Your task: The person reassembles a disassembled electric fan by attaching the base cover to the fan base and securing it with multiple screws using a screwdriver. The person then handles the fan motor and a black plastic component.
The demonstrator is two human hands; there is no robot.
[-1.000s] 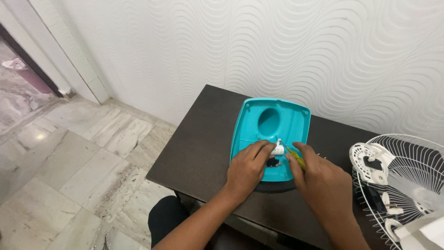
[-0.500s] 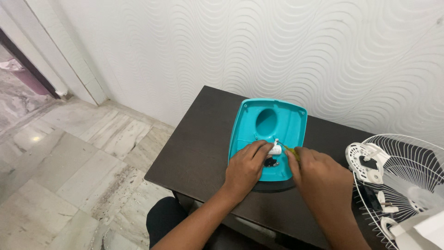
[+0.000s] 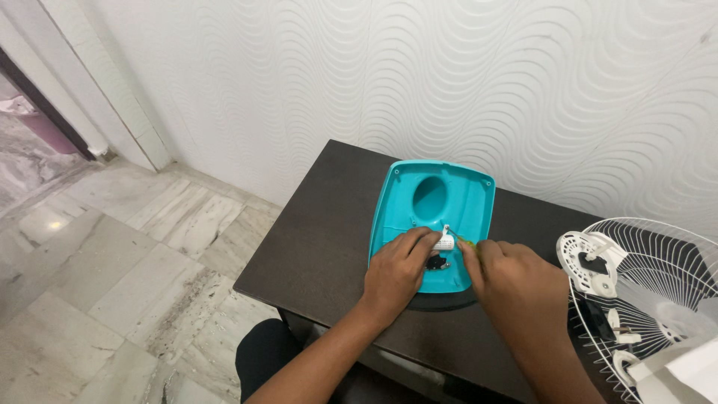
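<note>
Two hands work close together at the lower middle of the frame, on a turquoise plastic housing [image 3: 434,217] that lies flat on a dark tabletop [image 3: 321,239]. The left hand [image 3: 396,271] presses its fingertips on a small white cylindrical part [image 3: 446,242] inside the housing; its grip is loose, fingers bent down, clasping nothing. The right hand [image 3: 516,284] is clenched around a yellow-green screwdriver [image 3: 467,242], whose tip points at the white part. The housing's near end sits just by the tabletop's front edge; bare tabletop lies open to its left. A white wire fan guard [image 3: 651,292] crowds the right side. The housing is rounded, with an oval recess near its far end.
</note>
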